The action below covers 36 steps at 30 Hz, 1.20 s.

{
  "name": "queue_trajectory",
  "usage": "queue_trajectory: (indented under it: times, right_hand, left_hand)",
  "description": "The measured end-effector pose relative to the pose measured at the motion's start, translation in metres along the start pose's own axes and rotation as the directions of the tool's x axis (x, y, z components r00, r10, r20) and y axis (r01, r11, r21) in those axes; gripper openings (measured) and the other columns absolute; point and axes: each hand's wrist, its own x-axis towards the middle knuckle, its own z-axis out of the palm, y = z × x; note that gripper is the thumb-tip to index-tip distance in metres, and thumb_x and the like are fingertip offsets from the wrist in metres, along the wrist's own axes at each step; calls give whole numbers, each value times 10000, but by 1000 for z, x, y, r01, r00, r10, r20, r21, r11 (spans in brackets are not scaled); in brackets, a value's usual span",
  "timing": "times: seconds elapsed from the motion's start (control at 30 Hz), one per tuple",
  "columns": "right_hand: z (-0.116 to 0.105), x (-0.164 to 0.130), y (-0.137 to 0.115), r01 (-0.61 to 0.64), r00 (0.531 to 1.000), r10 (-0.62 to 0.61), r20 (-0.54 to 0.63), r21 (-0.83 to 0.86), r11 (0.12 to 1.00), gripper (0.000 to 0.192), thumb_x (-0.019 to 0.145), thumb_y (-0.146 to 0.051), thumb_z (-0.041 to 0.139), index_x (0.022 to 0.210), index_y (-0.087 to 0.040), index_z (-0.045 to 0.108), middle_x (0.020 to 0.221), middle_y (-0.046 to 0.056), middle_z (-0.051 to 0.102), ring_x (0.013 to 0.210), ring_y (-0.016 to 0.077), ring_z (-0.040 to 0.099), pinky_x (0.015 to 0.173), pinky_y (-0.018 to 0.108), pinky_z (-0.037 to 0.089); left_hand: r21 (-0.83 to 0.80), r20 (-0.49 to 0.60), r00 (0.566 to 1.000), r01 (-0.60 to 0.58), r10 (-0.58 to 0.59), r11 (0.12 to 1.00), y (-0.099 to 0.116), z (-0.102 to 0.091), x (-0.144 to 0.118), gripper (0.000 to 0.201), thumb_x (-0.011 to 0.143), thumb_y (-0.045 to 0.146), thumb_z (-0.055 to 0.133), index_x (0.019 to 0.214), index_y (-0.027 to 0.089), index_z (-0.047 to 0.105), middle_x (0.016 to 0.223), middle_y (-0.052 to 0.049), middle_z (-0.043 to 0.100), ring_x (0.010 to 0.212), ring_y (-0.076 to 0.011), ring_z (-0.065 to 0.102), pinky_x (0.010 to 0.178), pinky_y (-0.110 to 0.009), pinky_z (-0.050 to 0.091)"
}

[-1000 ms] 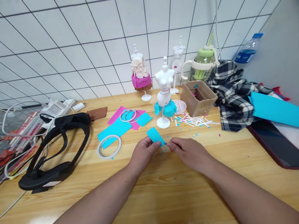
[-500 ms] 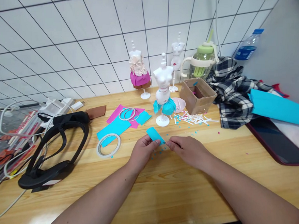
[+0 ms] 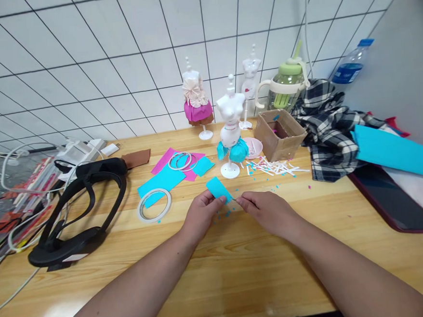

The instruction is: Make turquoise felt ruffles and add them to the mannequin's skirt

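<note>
Right then, you held a small blue slip (image 3: 218, 188) just above the table (image 3: 219, 274), near its middle. Your left hand (image 3: 201, 212) pinched the slip's near edge between thumb and fingertips, the other fingers curled in. Your right hand (image 3: 268, 210) sat just right of it, thumb and forefinger pressed together at the slip's near right corner; whether they actually gripped the paper or only a thin strip on it was too small to tell. Tiny blue scraps (image 3: 221, 216) lay on the wood under your fingers.

Just beyond the slip stood a white mannequin (image 3: 231, 123) on its round base, a blue skirt (image 3: 234, 152) around its waist. Further back, near the tiled wall, stood a second mannequin in a pink skirt (image 3: 197, 106) and a third, bare one (image 3: 250, 81). Left of the slip lay a tape ring (image 3: 154, 205), touching a blue sheet (image 3: 160, 180) that overlapped a pink sheet (image 3: 168, 161). Far left sat a black headset (image 3: 77, 206). Right of the white mannequin were a pink dish (image 3: 254, 147), a cardboard box (image 3: 280, 134) and white paper strips (image 3: 273, 167). A plaid cloth (image 3: 329, 131) was heaped at the far right, beside a green jug (image 3: 286, 88).
</note>
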Motion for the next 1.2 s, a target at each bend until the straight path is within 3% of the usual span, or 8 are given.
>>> queue_trajectory:
  times: [0.13, 0.33, 0.43, 0.57, 0.7, 0.9, 1.03, 1.2]
  right_hand:
    - [0, -1, 1, -42, 999, 42, -19, -19, 999, 401, 968, -486, 299, 773, -226, 534, 778, 26, 669, 733, 190, 586, 568, 265, 269]
    - [2, 0, 3, 35, 987, 0, -158, 217, 976, 346, 990, -462, 253, 957, -240, 516, 887, 30, 678, 843, 201, 617, 659, 274, 352]
    - [6, 1, 3, 82, 981, -30, -193, 265, 961, 311, 992, -433, 254, 981, -233, 491, 846, 25, 659, 811, 196, 614, 664, 279, 369]
    - [12, 1, -1, 112, 988, -74, -133, 305, 946, 283, 1001, -403, 240, 945, -232, 459, 697, -18, 626, 678, 168, 599, 643, 271, 371]
    - [17, -2, -8, 100, 995, -93, -37, 305, 947, 240, 1002, -378, 266, 953, -230, 449, 715, -16, 655, 610, 146, 581, 588, 254, 340]
    - [20, -4, -12, 118, 993, -116, -24, 302, 946, 226, 999, -363, 276, 980, -226, 455, 744, -7, 665, 650, 155, 592, 594, 255, 340]
    - [17, -3, -9, 103, 990, -66, -127, 312, 945, 260, 958, -435, 374, 1025, -222, 506, 808, 14, 643, 719, 171, 584, 620, 261, 357]
    - [15, 0, -6, 122, 989, -61, -134, 514, 849, 363, 843, -496, 547, 1089, -230, 576, 608, -55, 453, 569, 133, 448, 544, 243, 340]
  left_hand:
    - [-15, -14, 1000, 5, -6, 1000, 0, -1, 0, 314, 726, 335, 734, 980, 152, 706, 926, -68, 753, 894, -265, 685, 891, -409, 477]
    - [-16, -16, 1000, -14, 14, 1000, 2, 0, 0, 315, 734, 337, 727, 982, 144, 709, 964, -82, 749, 928, -265, 676, 902, -403, 474]
    - [-54, -26, 1000, -16, 15, 998, 4, 2, 0, 306, 728, 330, 731, 978, 153, 715, 957, -75, 752, 919, -262, 681, 893, -400, 482]
    - [-91, -42, 999, -23, 20, 996, 6, 3, -1, 287, 728, 317, 730, 964, 154, 712, 946, -72, 752, 910, -257, 680, 891, -398, 481]
    - [-91, -62, 998, -19, 13, 996, 5, 3, 1, 246, 731, 306, 728, 913, 143, 698, 904, -69, 745, 880, -243, 671, 887, -390, 473]
    - [-92, -75, 997, -27, 20, 995, 4, 1, 2, 232, 731, 314, 732, 894, 152, 697, 891, -57, 737, 852, -217, 660, 873, -359, 467]
    - [54, -63, 996, -61, 65, 997, 3, 2, -2, 274, 742, 364, 722, 925, 162, 702, 894, -60, 730, 851, -224, 651, 837, -353, 478]
    - [383, 24, 987, -156, 158, 910, 2, 8, -11, 296, 771, 379, 690, 1006, 201, 715, 916, -55, 710, 856, -225, 624, 805, -333, 472]
